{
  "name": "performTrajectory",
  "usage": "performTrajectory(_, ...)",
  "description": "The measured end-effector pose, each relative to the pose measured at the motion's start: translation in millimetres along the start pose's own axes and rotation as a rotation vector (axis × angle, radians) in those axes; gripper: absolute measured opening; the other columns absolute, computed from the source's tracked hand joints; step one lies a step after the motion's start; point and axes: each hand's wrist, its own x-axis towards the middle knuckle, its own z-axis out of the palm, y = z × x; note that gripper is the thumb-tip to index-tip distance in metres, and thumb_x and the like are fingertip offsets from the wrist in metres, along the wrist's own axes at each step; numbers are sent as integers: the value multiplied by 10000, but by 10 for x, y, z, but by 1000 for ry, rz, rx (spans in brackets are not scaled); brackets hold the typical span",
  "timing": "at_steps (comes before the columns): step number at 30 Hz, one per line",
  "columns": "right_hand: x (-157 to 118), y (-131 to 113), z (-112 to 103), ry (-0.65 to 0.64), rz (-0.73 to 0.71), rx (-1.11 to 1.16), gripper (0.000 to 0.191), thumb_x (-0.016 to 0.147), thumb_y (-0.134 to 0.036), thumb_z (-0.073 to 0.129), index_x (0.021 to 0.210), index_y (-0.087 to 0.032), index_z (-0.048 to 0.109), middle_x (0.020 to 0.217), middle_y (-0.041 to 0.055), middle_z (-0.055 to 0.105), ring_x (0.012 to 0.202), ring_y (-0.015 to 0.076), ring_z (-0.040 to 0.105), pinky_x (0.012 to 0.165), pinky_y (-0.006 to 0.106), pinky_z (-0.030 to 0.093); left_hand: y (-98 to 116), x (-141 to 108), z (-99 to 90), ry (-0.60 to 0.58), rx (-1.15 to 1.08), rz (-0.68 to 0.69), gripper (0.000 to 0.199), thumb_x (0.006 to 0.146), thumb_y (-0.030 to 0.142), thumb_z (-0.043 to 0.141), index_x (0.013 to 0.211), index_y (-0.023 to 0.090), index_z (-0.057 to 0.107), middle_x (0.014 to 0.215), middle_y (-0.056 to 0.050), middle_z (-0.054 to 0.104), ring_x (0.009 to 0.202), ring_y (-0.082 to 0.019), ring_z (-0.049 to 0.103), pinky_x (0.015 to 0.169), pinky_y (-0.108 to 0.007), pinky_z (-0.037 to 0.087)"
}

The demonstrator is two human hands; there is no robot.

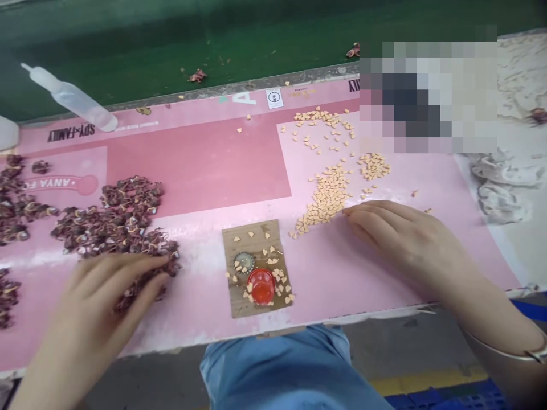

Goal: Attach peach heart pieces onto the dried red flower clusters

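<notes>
1. Leave the clear, soft plastic bottle [88, 107] lying at the far left, well away from both hands. Try not to bump it.
2. See the left hand [92, 302] bent over the near edge of a heap of dark purple-brown, crinkly bits [117, 225] on the pink printed table [205, 171]. Notice a small gap between thumb and first finger. Cannot tell about any bit held there. Best to press softly and take one bit from the edge, not a tangled bunch.
3. Find a flat, brown board [239, 304] between the hands, with a round, silver bottle cap [245, 257], a shiny, red, round plastic cup [261, 289] and loose bits on top. Go past gently, so as not to tip the cup.
4. Look right of the board for a loose heap of tiny, pale tan bits [328, 196].
5. See the right hand [397, 236] at that heap's right edge, fingers curled close together. Cannot tell about any bit pinched there. Probably wise to pinch lightly and not push the heap about.
</notes>
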Motion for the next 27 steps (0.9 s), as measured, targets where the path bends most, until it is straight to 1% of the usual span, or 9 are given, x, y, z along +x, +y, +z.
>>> performTrajectory(2,-1,-102,-5,23,-33,24,290,1068,-48,416,1184,-212,626,988,105,795,915,277,774,774,394,671,133,-130,77,-6,79,36,250,1064,360,500,1201,264,685,1029,-66,749,926,-286,659,868,-442,483)
performTrajectory(5,-35,-309,-31,55,-85,67,281,1064,-36,416,1185,-178,627,1024,125,822,918,271,787,789,378,685,182,-212,170,25,139,65,329,1051,287,523,1360,246,628,1074,-93,747,940,-318,652,883,-463,472)
performTrajectory(8,-113,-492,-22,47,-18,166,276,1085,-52,402,1200,-176,620,1102,121,826,984,244,793,838,360,694,160,-219,206,44,71,48,464,1042,229,537,1483,374,558,1055,-60,711,895,-293,637,843,-439,459)
performTrajectory(10,-178,-561,18,60,62,245,225,1086,-66,455,1200,-171,618,1137,125,820,1024,239,787,862,359,695,149,-207,222,57,28,20,463,1037,205,544,1454,403,582,1046,-63,695,889,-290,636,843,-437,461)
performTrajectory(14,-252,-577,136,109,178,358,218,1036,-49,601,1176,-215,627,1127,85,818,1058,225,774,893,354,683,156,-172,285,167,155,-30,228,996,240,645,1218,241,698,1045,-134,730,898,-338,640,850,-469,480)
performTrajectory(17,-223,-542,197,138,172,370,203,1037,-50,595,1137,-219,645,1034,64,816,1009,214,771,852,337,675,173,-142,322,199,224,-29,120,991,259,668,1097,209,695,1012,-131,752,872,-335,645,838,-468,482)
performTrajectory(19,-187,-526,214,133,180,366,192,1038,-54,585,1113,-217,653,1008,60,809,977,209,768,826,330,668,190,-128,317,196,215,-13,85,996,257,662,1051,199,689,1001,-139,752,872,-341,648,836,-473,470)
performTrajectory(22,-155,-528,224,103,183,340,205,1030,-51,584,1118,-221,658,1043,64,811,1002,219,770,860,348,665,231,-124,279,148,149,-9,83,1014,269,636,1024,194,670,970,-146,756,897,-353,656,856,-490,463)
performTrajectory(27,-155,-537,197,142,145,282,298,1008,-19,595,1190,-245,659,1137,73,827,1053,239,779,890,374,671,291,-185,243,114,80,-57,72,1016,261,641,1079,236,667,859,-77,779,851,-316,669,780,-466,470)
